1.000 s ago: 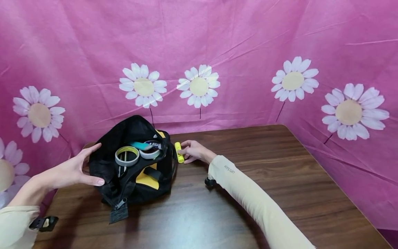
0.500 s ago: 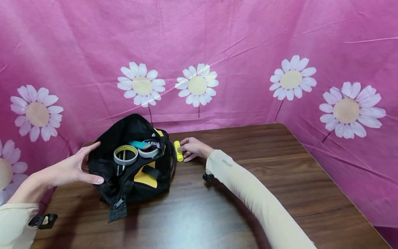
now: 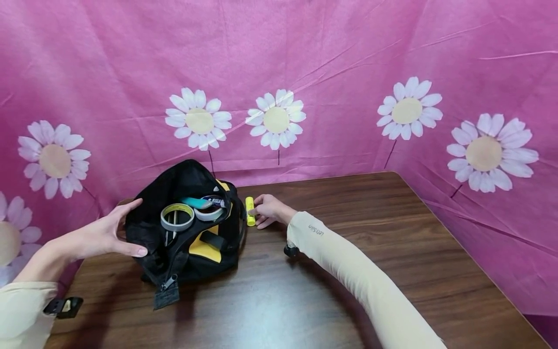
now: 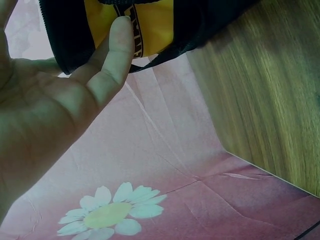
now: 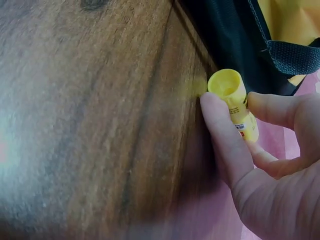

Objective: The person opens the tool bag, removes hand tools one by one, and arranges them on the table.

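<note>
A black and yellow zip bag [image 3: 202, 269] stands unzipped at the left of the table in the head view. My left hand [image 3: 93, 238] spreads thumb and fingers along its left side. In the left wrist view, one fingertip [image 4: 121, 35] rests on the bag's yellow panel [image 4: 159, 22]. Just right of the bag, my right hand [image 3: 271, 209] pinches a yellow glue stick [image 3: 250, 205] between thumb and fingers. The right wrist view shows the round hollow end of the glue stick [image 5: 227, 85]. Whether it touches the table cannot be told.
Inside the bag lie a tape roll [image 3: 178, 226], a second white roll [image 3: 207, 216], a teal flat item [image 3: 192, 202] and a dark tube-like item [image 3: 216, 201]. Wooden table [image 3: 340, 232] stretches right of the bag. A pink flowered cloth [image 3: 340, 87] hangs behind.
The whole head view has shifted slightly. The glue stick stands a little more upright in my right hand. My left hand keeps its place at the bag.
</note>
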Available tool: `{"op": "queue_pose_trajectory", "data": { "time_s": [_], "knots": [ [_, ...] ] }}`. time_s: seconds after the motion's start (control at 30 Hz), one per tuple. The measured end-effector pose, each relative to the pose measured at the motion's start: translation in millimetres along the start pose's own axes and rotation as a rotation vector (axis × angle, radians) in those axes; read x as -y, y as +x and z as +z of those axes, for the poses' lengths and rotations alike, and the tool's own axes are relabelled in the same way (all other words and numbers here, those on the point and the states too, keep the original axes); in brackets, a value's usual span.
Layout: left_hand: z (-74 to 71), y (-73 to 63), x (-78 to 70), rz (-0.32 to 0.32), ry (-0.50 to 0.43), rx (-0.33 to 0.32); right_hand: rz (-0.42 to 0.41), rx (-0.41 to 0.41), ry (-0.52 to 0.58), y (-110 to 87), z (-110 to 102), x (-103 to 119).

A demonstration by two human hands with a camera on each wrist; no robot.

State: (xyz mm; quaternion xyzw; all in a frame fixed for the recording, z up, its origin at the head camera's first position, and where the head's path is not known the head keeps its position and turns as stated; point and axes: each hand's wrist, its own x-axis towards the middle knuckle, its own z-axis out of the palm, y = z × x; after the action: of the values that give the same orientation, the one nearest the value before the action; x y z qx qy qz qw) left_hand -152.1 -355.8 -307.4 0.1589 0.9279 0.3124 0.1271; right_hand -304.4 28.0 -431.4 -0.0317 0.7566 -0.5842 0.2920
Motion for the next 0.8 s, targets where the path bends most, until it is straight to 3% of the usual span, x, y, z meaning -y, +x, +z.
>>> {"op": "queue_pose_trajectory", "data": {
  "time_s": [0.37, 0.67, 0.8],
  "knots": [
    [0.0, 0.6, 0.4, 0.007, 0.002, 0.005, 0.018, 0.007, -0.045, -5.5, -13.1, 5.6],
    [-3.5, 1.1, -2.8, 0.001, 0.036, 0.007, -0.015, 0.050, -0.160, -20.4, -37.3, 45.3],
    [-5.0, 1.6, -4.4, -0.009, 0.038, 0.014, -0.004, 0.054, -0.193, -23.3, -45.8, 51.3]
  ]
}}
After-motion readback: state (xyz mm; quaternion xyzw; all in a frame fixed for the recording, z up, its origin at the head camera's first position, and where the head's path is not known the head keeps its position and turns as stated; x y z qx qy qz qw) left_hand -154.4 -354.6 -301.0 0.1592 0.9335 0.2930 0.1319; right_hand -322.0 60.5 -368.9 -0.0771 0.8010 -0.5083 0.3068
